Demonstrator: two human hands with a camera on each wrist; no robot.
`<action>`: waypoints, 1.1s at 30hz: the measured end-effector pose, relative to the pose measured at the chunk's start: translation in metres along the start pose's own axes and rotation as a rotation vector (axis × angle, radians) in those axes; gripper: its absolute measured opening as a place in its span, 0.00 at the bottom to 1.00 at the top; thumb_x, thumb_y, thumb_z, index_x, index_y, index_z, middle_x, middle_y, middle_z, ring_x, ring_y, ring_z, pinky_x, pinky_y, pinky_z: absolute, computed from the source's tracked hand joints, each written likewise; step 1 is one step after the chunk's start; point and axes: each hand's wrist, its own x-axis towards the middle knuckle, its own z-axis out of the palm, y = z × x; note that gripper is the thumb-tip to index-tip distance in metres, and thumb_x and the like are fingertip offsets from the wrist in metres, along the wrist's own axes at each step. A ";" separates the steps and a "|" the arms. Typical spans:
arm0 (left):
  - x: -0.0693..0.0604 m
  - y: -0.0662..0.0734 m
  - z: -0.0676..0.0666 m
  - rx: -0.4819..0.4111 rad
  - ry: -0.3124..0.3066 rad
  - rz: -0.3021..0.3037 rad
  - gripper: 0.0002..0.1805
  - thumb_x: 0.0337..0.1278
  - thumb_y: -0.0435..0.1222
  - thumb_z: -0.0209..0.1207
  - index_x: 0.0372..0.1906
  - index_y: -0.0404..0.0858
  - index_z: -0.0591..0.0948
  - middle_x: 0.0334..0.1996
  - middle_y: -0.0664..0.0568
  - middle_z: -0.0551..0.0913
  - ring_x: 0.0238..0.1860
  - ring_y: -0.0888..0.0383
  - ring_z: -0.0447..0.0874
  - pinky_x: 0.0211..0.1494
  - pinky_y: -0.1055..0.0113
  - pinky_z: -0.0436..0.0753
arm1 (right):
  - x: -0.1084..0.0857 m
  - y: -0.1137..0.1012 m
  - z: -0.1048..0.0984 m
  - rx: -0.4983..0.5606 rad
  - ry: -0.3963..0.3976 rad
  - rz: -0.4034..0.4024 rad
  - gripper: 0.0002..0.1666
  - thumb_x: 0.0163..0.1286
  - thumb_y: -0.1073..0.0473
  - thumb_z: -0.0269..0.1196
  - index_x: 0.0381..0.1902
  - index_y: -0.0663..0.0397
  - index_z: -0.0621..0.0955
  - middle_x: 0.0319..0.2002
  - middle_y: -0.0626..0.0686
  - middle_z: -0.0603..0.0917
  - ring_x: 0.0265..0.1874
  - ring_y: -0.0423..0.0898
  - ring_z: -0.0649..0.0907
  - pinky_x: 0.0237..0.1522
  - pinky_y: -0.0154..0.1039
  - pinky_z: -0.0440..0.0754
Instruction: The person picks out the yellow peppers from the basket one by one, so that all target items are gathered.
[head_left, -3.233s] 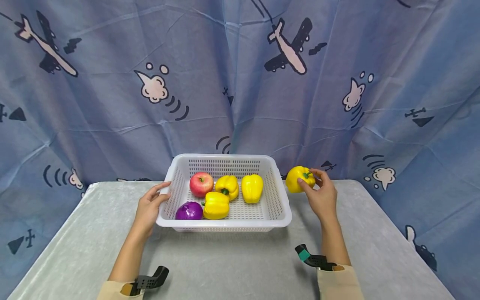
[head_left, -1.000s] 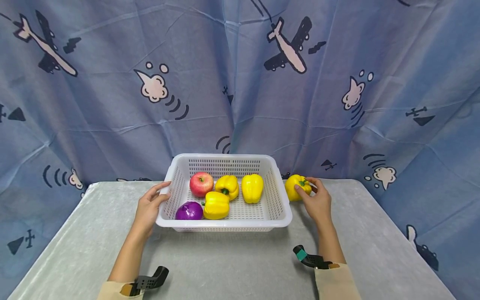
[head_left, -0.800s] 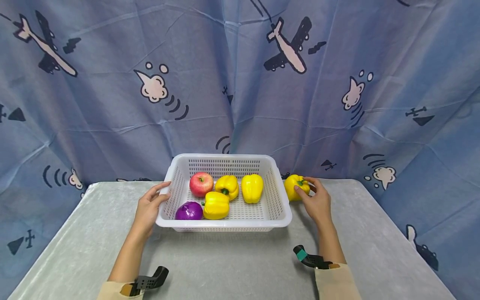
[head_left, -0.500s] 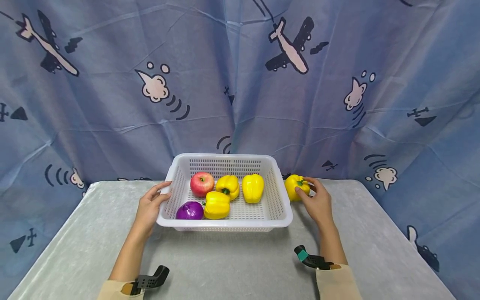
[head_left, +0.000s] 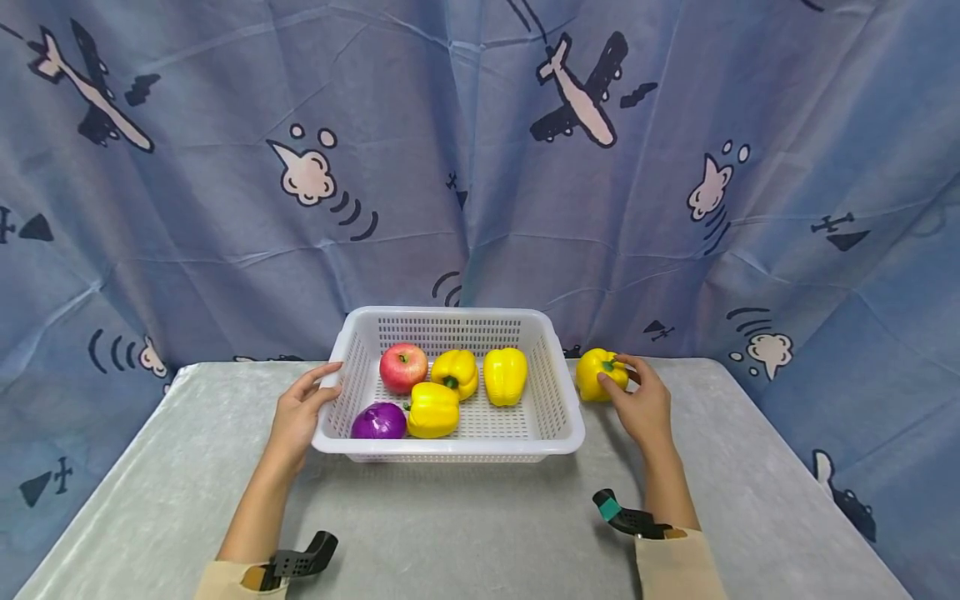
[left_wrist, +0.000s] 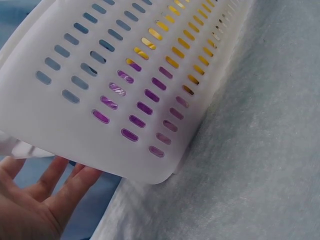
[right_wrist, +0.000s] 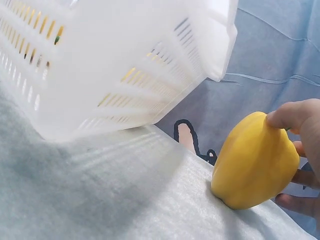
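A white slotted plastic basket [head_left: 450,447] stands on the table. My left hand [head_left: 296,417] holds its left rim, and in the left wrist view the fingers [left_wrist: 75,187] meet the basket's edge. Inside lie a red apple [head_left: 403,367], a shiny purple round vegetable [head_left: 378,422] and several yellow bell peppers, one [head_left: 506,377] apart on the right. Outside the right wall, my right hand [head_left: 647,404] pinches another yellow bell pepper [head_left: 596,375] between thumb and fingers. The right wrist view shows this pepper [right_wrist: 255,162] touching the table, its stem mostly hidden by the hand.
A pale grey cloth covers the table [head_left: 465,533]. Behind it hangs a blue curtain [head_left: 405,208] printed with airplanes, close to the table's back edge. Black camera mounts [head_left: 303,557] sit on both wrists.
The right hand has lowered the pepper to the table beside the basket. Since half a second ago, hand and pepper have shifted slightly right, away from the basket. The left hand stays put.
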 end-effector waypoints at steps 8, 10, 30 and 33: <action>0.001 -0.002 0.001 0.007 0.000 0.011 0.25 0.75 0.37 0.51 0.74 0.45 0.70 0.69 0.39 0.73 0.49 0.70 0.76 0.48 0.77 0.78 | -0.001 0.002 -0.002 0.008 0.004 0.000 0.31 0.72 0.55 0.65 0.68 0.60 0.73 0.70 0.62 0.74 0.71 0.62 0.71 0.68 0.60 0.75; 0.001 -0.002 0.001 0.009 0.000 0.014 0.25 0.75 0.37 0.52 0.74 0.45 0.70 0.69 0.40 0.73 0.49 0.69 0.76 0.48 0.76 0.78 | -0.001 0.002 -0.002 0.005 0.002 0.003 0.31 0.72 0.55 0.65 0.68 0.60 0.73 0.70 0.62 0.74 0.71 0.62 0.71 0.68 0.60 0.75; 0.001 -0.001 0.002 -0.001 0.006 0.012 0.25 0.74 0.36 0.52 0.73 0.44 0.71 0.68 0.38 0.73 0.48 0.69 0.76 0.47 0.77 0.79 | -0.001 0.000 -0.006 -0.006 0.031 -0.053 0.28 0.72 0.54 0.64 0.65 0.60 0.76 0.70 0.62 0.74 0.70 0.62 0.72 0.65 0.60 0.77; 0.001 -0.002 0.001 -0.002 0.007 0.009 0.25 0.74 0.36 0.52 0.73 0.44 0.70 0.68 0.38 0.73 0.49 0.69 0.76 0.47 0.77 0.79 | -0.001 -0.004 -0.008 -0.022 0.041 -0.073 0.26 0.72 0.54 0.64 0.64 0.59 0.77 0.69 0.62 0.75 0.69 0.62 0.73 0.65 0.60 0.77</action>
